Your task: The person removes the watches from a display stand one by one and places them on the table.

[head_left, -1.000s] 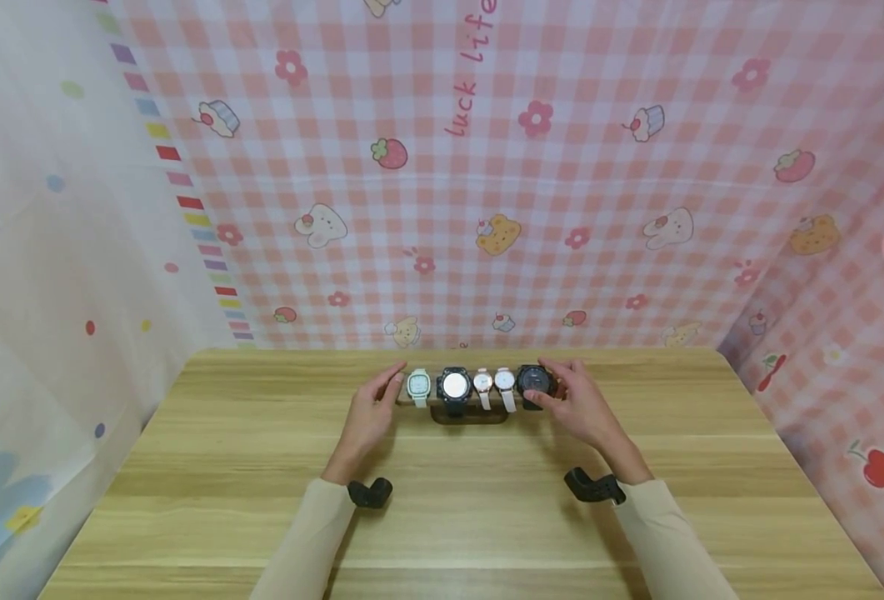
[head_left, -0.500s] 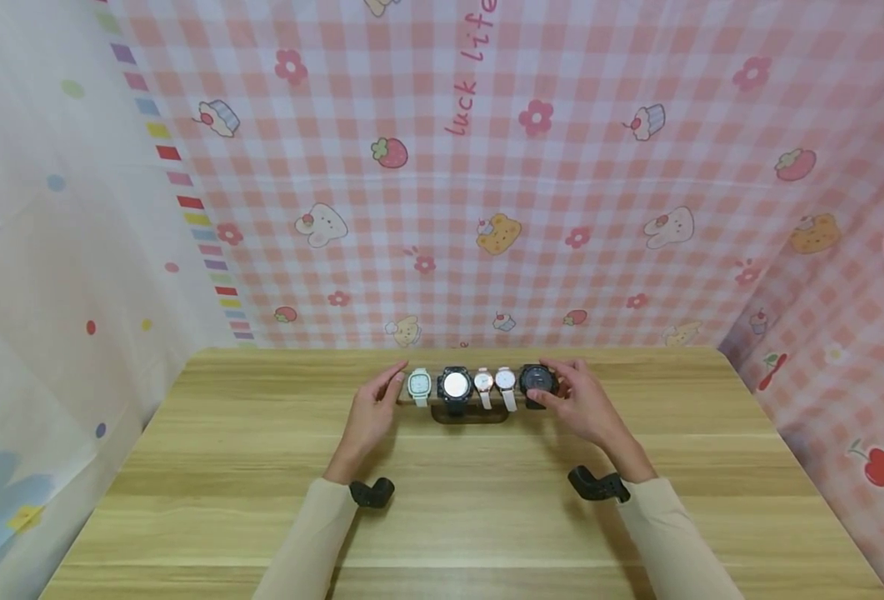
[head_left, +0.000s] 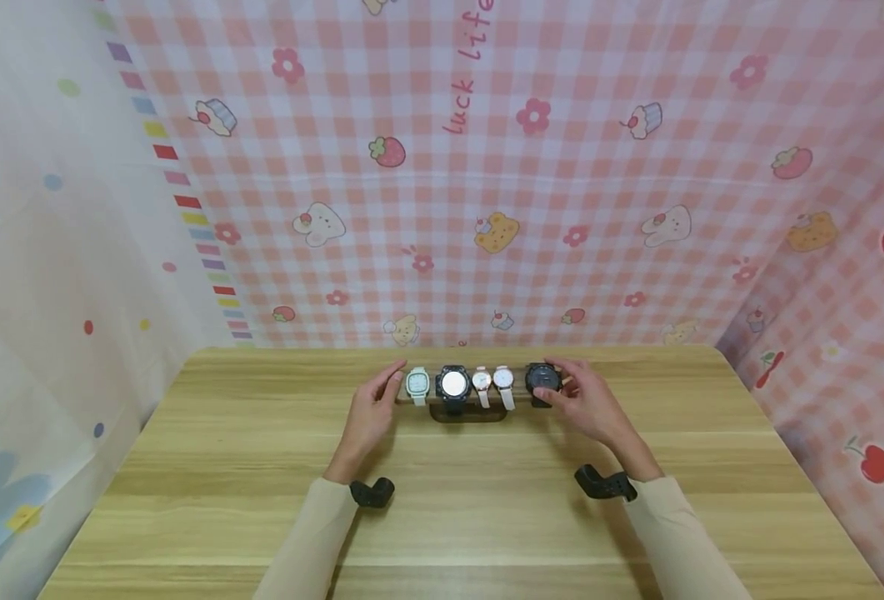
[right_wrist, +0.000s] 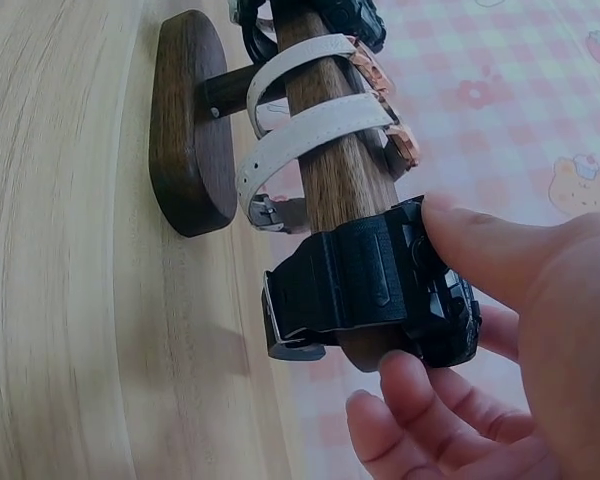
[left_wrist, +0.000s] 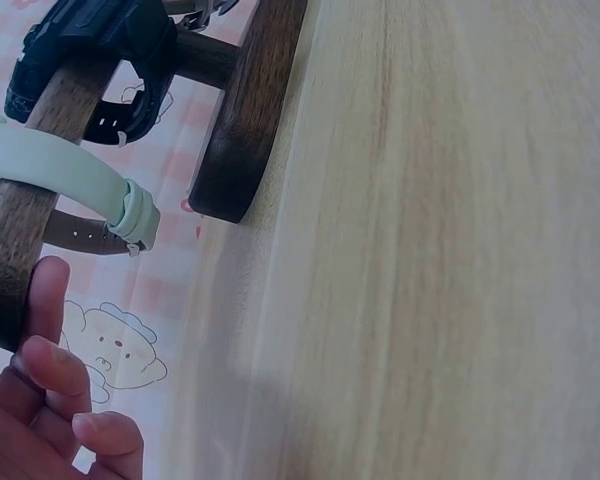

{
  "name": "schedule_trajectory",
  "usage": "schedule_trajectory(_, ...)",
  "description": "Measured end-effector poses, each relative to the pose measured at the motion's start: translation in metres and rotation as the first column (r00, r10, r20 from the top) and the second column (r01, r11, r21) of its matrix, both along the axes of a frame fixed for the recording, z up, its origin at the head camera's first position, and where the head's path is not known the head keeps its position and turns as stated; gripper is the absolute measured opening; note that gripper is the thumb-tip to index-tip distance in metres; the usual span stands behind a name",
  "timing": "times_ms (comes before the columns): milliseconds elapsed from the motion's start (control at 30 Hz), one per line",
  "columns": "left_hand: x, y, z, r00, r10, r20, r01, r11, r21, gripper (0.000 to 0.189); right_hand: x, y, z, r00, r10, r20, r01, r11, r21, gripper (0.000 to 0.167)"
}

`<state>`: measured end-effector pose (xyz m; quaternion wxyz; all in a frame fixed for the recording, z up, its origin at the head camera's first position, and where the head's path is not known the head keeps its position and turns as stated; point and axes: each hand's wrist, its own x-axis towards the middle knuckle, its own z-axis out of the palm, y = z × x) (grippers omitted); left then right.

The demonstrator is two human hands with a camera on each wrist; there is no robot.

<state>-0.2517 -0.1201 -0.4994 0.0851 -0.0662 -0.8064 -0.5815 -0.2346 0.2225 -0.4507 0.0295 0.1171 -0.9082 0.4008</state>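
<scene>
The black watch [right_wrist: 365, 270] sits around the right end of the wooden bar [right_wrist: 350, 195], pinched between the thumb and fingers of the right hand [head_left: 590, 407]. Farther along hang two white-strapped watches [head_left: 504, 377], a bright-faced dark watch [head_left: 453, 385] and a mint watch [head_left: 417, 383]. The left hand [head_left: 370, 411] touches the bar's left end; whether it grips, I cannot tell.

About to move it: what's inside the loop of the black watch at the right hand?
The wooden bar, its tip showing past the strap; the black watch covers the stretch within.
</scene>
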Motion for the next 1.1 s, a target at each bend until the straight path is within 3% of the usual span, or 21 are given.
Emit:
schedule_trajectory(267, -0.002, 0.002, 0.000, 1.000, 0.006, -0.002, -0.006, 1.000, -0.007, 0.036, 0.000, 0.008, -0.002, 1.000, -0.017, 0.025, 0.018, 0.999, -0.033, 0.058)
schedule_trajectory(700, -0.002, 0.002, -0.001, 1.000, 0.020, -0.004, -0.020, 1.000, -0.009, 0.036, 0.000, 0.016, -0.006, 0.985, -0.025, 0.169, 0.061, 0.975, -0.213, 0.060)
schedule_trajectory(1100, -0.002, 0.002, -0.004, 0.999, 0.033, -0.027, -0.033, 0.999, -0.008, 0.035, 0.006, 0.021, -0.008, 0.987, -0.058, 0.147, 0.088, 0.974, -0.207, 0.060)
